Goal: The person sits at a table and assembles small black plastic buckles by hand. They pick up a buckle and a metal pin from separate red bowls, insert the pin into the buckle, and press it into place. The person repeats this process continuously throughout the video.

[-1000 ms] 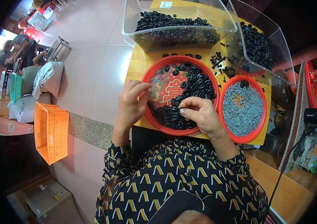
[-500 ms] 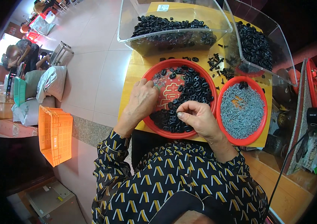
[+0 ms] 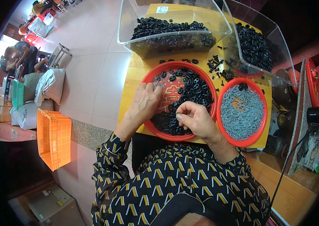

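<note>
A round red tray (image 3: 212,111) with a patterned red bottom holds many black oval two-hole plastic pieces (image 3: 197,90) along its right and lower sides. A few small silver screws (image 3: 157,78) lie at its upper left. Just beside those screws is my left hand (image 3: 144,101), fingers curled down over the tray bottom, fingertips partly hidden. My right hand (image 3: 199,119) hovers over the lower right of the tray, thumb and forefinger pinched together; whatever is between them is too small to make out.
A smaller red tray (image 3: 263,130) full of silver screws stands at the right. Behind are two clear plastic bins (image 3: 174,34) of black pieces, with loose black parts (image 3: 215,64) on the yellow tabletop (image 3: 129,90). An orange crate (image 3: 55,139) sits at left.
My left hand has shifted slightly right and nearer, its fingers spread a little differently over the tray. My right hand keeps its pinch in nearly the same place.
</note>
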### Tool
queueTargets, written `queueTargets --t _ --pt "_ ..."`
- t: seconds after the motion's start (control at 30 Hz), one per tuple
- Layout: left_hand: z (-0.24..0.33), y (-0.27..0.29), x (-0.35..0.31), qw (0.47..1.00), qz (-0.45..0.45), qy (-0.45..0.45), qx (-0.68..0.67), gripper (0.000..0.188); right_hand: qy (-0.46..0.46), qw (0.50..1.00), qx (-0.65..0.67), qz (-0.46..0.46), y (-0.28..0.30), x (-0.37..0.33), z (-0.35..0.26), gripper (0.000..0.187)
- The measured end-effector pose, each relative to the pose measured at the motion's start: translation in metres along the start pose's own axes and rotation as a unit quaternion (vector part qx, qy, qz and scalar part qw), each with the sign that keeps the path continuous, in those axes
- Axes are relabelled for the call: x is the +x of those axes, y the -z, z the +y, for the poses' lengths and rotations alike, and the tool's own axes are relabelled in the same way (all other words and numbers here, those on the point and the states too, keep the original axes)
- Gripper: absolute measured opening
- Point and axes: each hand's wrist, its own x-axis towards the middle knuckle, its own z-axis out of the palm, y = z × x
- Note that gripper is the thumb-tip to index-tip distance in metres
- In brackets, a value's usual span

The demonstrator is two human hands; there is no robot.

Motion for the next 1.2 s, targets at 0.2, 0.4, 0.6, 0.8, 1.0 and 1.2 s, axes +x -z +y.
queueTargets --t 0.2,0.4,0.6,0.8,1.0,1.2 --pt "-0.007 -0.003 -0.011 0.992 0.080 0.028 -0.096 0.021 -0.003 0.999 0.035 0.019 -0.002 0.002 -0.003 0.006" --pt "0.006 0.004 -0.018 0.823 0.119 0.225 -0.508 0.004 0.009 0.998 0.046 0.039 -0.007 0.004 -0.007 0.010" --pt "0.019 -0.006 -0.025 0.572 0.136 0.189 -0.787 0.003 0.040 0.998 0.028 0.025 -0.015 0.012 -0.008 0.011" --pt "0.035 -0.005 -0.028 0.511 0.165 0.194 -0.821 0.003 0.057 0.997 0.047 0.002 -0.027 0.021 -0.012 0.015" --pt "0.037 -0.010 -0.032 0.558 0.170 0.191 -0.789 0.003 0.066 0.997 0.042 0.024 -0.028 0.023 -0.006 0.011" --pt "0.039 -0.008 -0.035 0.637 0.135 0.256 -0.714 0.006 0.203 0.963 -0.129 0.120 -0.033 0.023 -0.003 0.007"
